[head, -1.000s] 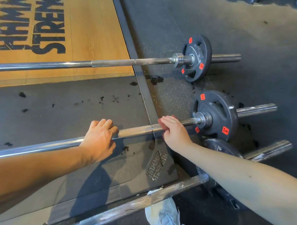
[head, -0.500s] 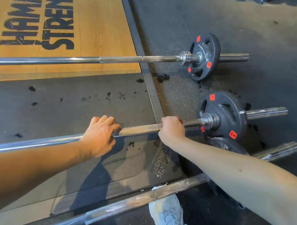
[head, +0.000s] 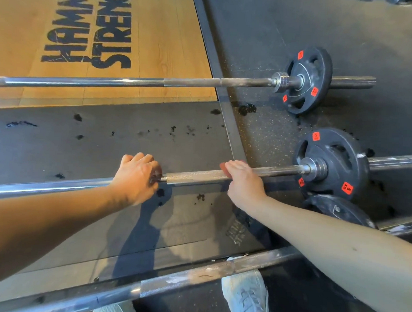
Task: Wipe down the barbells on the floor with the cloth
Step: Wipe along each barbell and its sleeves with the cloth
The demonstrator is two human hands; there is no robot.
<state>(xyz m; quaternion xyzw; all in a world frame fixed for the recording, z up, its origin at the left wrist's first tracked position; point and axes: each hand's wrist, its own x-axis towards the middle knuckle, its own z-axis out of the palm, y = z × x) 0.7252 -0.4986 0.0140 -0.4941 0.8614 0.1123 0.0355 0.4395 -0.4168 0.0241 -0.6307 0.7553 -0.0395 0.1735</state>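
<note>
Three steel barbells lie on the floor. My left hand is wrapped around the shaft of the middle barbell, at the start of its knurled part. My right hand lies over the same shaft further right, fingers curled across it. A small red edge of the cloth shows under its fingertips, and the rest of the cloth is hidden. The far barbell lies across the wooden platform. The near barbell, streaked with white chalk, passes under my right forearm.
Each bar carries a black plate with red labels at its right end: far, middle, near. A metal frame strip divides the grey mat from the speckled rubber floor. My white shoe stands beside the near bar.
My right hand has slid a little to the left along the middle bar, away from the plate, and its fingers now lie flatter. My left hand has kept its grip.
</note>
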